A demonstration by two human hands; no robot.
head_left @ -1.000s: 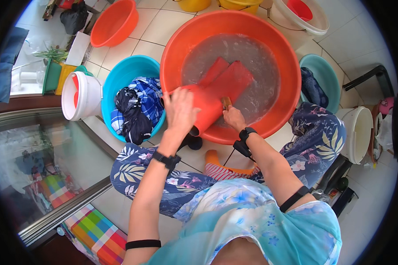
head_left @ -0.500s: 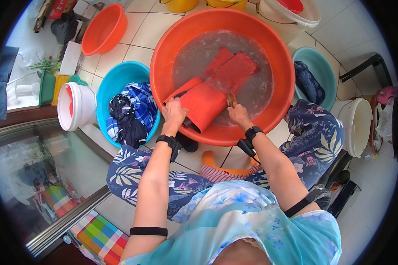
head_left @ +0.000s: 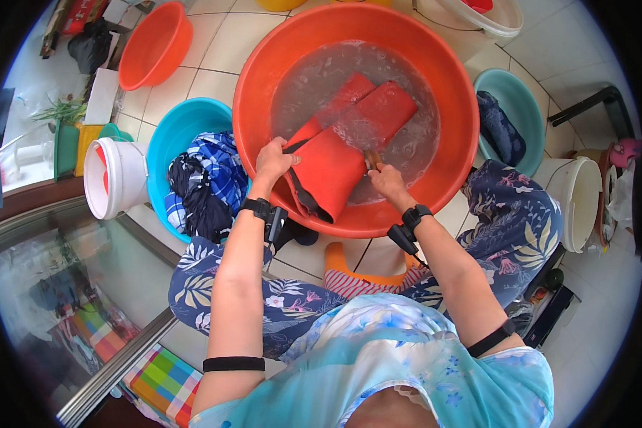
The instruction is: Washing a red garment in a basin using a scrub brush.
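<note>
A large orange-red basin (head_left: 458,143) holds grey, sudsy water. In it lies a folded red mat (head_left: 328,168), its far part wet in the water and its near end against the basin's near wall. A dark underside shows along the mat's left edge and near corner. My left hand (head_left: 273,160) is closed on that left edge. My right hand (head_left: 388,182) grips a wooden-looking brush (head_left: 372,160) at the mat's right side; the bristles cannot be made out.
A blue basin (head_left: 162,153) with plaid and black clothes (head_left: 205,171) stands left. A teal basin (head_left: 524,107) with dark cloth (head_left: 499,127) stands right. Around are a white bucket (head_left: 121,171), a cream bucket (head_left: 578,203), and a smaller orange basin (head_left: 157,46). Glass sliding door (head_left: 78,278) lies left.
My left hand has moved a little left and up, pulling the mat's edge, so more of its dark underside shows. My right hand keeps the brush at nearly the same place. The view has shifted slightly.
</note>
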